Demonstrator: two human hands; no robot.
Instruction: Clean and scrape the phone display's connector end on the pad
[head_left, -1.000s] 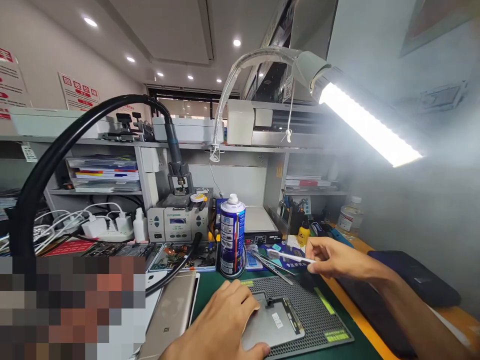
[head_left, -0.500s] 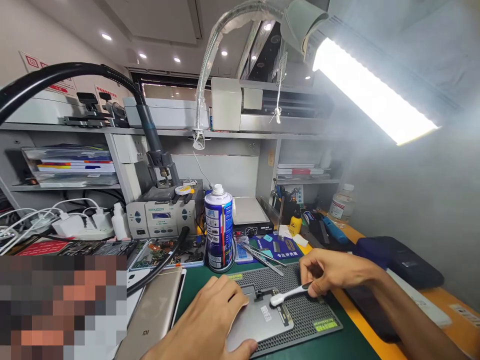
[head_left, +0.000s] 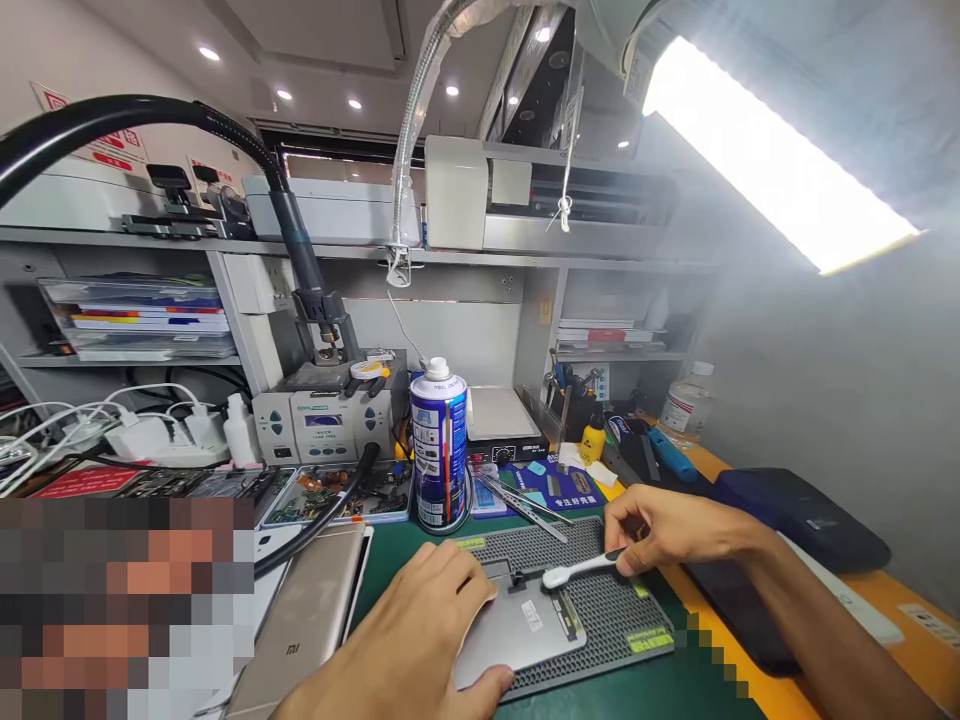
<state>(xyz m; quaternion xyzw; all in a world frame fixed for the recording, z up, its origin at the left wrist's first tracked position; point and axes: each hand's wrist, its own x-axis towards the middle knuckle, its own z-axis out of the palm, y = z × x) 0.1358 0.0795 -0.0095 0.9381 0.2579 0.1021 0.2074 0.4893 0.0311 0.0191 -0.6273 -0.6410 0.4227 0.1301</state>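
A flat grey panel (head_left: 517, 635) with a small white label lies on a grey textured mat (head_left: 611, 600). My left hand (head_left: 431, 620) grips the panel's left side, its thumb at the near edge and its fingers at the far edge. Between the thumb and fingers of my right hand (head_left: 660, 535) is the dark end of a white-handled brush (head_left: 585, 568). The brush head sits at the panel's upper right part, near a black connector (head_left: 517, 580) and a dark strip; its bristles are mostly hidden.
A blue spray can (head_left: 439, 450) stands behind the mat, with tweezers (head_left: 532, 510) beside it. At left lie a gold phone (head_left: 300, 620), a tray of parts (head_left: 300, 495) and a black hose. A yellow bottle (head_left: 592, 440) and dark cases (head_left: 802, 520) are at right.
The brush head has shifted slightly up and away from me along the panel, with my right hand moving along. My left hand stays on the panel. The camera view has tilted slightly.
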